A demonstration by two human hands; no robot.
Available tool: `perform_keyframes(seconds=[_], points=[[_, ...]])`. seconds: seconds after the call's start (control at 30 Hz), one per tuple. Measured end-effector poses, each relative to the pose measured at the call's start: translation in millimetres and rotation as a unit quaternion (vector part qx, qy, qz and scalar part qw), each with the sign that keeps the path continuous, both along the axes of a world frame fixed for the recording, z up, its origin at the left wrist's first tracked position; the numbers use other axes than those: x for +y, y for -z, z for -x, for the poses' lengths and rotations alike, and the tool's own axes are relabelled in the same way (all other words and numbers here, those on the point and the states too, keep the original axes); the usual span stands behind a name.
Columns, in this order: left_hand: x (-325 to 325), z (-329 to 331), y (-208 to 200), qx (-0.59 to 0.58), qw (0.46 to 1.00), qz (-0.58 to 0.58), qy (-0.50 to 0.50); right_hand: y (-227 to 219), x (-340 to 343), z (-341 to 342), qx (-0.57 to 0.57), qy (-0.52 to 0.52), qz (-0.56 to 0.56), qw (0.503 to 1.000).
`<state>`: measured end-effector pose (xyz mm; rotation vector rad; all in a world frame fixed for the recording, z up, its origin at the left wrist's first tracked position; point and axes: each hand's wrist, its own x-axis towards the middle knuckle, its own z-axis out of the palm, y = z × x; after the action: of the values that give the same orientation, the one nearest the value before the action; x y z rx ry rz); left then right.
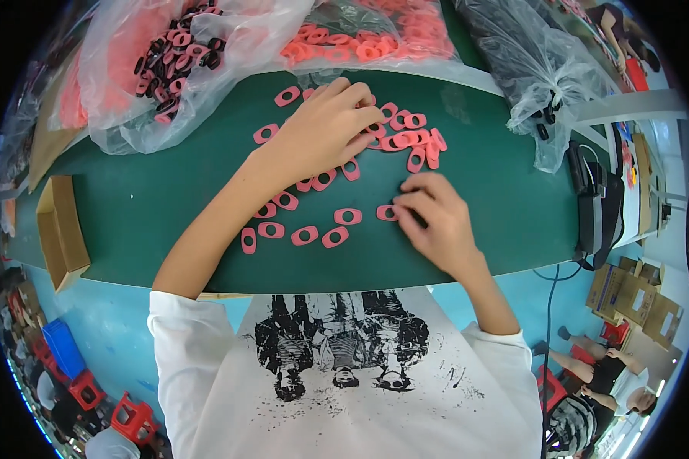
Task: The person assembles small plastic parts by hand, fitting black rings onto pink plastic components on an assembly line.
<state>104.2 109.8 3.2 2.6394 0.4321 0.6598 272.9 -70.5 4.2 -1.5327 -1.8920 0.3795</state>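
Observation:
Flat pink oblong pieces with a round hole, each edged in dark, lie scattered over the green table point(161, 206). My left hand point(325, 130) reaches across to the far middle, fingers bent and thumb near a pink holed piece point(375, 130) that is partly hidden under them. Right beside those fingertips is a loose heap of pink pieces point(417, 139). Closer to me, my right hand point(440, 226) is curled, thumb and fingertips at the right end of one pink holed piece point(386, 213). Left of it lie several single pieces, among them a pink piece point(305, 236).
A clear bag point(230, 61) at the far left holds pink and black pieces; another clear bag point(360, 46) behind holds pink ones. An open cardboard box point(60, 229) stands at the left edge. A grey plastic bag point(536, 69) and black device point(589, 206) are at the right.

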Motion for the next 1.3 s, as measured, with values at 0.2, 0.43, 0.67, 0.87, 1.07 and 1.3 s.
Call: perform_keyframes(seconds=[0.2,0.43,0.67,0.87,1.07,1.3], points=[[8.2,-9.5,-0.4,0.034,0.999,0.011,0.008,-13.7,50.4,-28.9,-0.083,0.037,-0.083,0.992],[-3.9,-10.9,0.1,0.018,0.999,-0.013,-0.029,5.7,66.7,-30.6,-0.183,-0.038,-0.121,0.975],[-45.9,3.8,-14.2,-0.007,0.998,0.050,0.038,-12.5,15.8,-26.2,-0.012,-0.034,-0.022,0.999],[-66.9,-8.7,6.9,0.003,0.994,0.101,0.038,7.3,5.4,-16.9,0.031,0.051,-0.003,0.998],[-62.8,-9.5,11.7,-0.033,0.998,0.044,0.003,13.6,-0.7,-23.8,0.015,0.082,-0.038,0.996],[-63.5,-4.6,3.5,0.027,0.997,0.060,0.032,6.2,-4.0,-24.8,-0.010,0.091,-0.015,0.996]])
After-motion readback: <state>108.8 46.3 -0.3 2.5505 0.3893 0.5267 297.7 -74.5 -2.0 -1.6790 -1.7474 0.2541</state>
